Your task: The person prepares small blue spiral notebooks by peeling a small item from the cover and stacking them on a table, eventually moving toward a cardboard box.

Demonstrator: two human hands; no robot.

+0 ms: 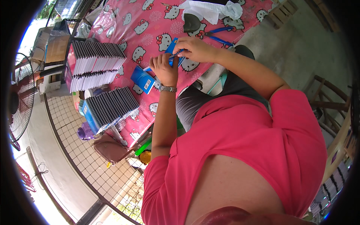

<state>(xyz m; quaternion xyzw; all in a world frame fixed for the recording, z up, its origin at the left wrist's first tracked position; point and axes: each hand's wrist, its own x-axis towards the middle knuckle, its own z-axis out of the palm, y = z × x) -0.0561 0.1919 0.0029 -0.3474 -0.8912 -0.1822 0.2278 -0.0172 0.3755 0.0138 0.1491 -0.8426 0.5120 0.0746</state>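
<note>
Broadly, the table under a glossy pink cloth printed with white cartoon cat faces [150, 43] takes up the most room. At its left side stands a tall double-tier pile of black-coiled, white-paged notebooks [95, 56], and nearer the person a smaller row of black-coiled notebooks with a blue cover at its end [111, 107].

Smaller again is the blue-covered, coil-bound notebook [171, 45] at the table's near edge, under both hands. The left hand [164, 67], above a metal-banded wrist, is half curled with its fingers bent over the notebook's near end; the right hand [193, 48] is loosely closed, fingertips pinched together at the binding. Just what the right fingertips grip is too small to tell. Left of the left hand lies a second blue spiral notebook [143, 80], flat on the cloth; beyond the right hand rest blue-handled pliers [219, 30], handles spread.

Such a notebook should be light and bendy, its cover probably slick, its coil easily crushed; the flat page block beside the coil looks the safest hold.
</note>
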